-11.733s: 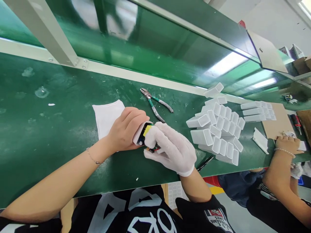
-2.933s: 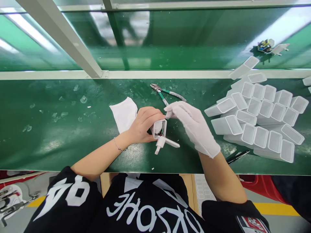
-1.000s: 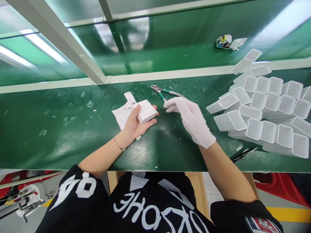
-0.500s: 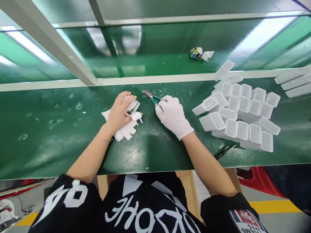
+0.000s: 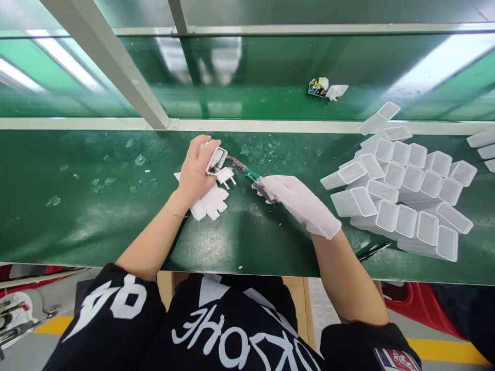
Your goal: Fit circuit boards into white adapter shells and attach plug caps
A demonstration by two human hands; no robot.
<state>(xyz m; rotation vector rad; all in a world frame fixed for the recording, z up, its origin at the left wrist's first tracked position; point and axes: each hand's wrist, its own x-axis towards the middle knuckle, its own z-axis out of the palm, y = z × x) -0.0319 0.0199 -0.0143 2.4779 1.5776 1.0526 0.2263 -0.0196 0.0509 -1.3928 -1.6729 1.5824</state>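
My bare left hand [image 5: 198, 170] is wrapped round a small white casing [image 5: 217, 158] whose open end shows wires inside. A white plug piece with prongs [image 5: 226, 176] hangs beside the casing. Under that hand lies a flat white cut-out piece [image 5: 211, 205] on the green table. In a white glove, my right hand [image 5: 296, 198] grips green-handled pliers [image 5: 247, 172]. The pliers point left, and their tips are at the casing's right edge. Whether the jaws pinch the edge is too small to tell.
Many translucent white boxes [image 5: 406, 221] stand grouped on the right. A dark thin tool [image 5: 374, 252] lies near the front edge. Behind the metal rail [image 5: 270, 126] sits a small heap of electronic parts [image 5: 318, 86] beside a white piece [image 5: 337, 91]. A slanted post [image 5: 112, 67] rises at left.
My right hand has turned and brought the pliers' tips leftward to the casing. The view has shifted slightly. My left hand still holds the casing.
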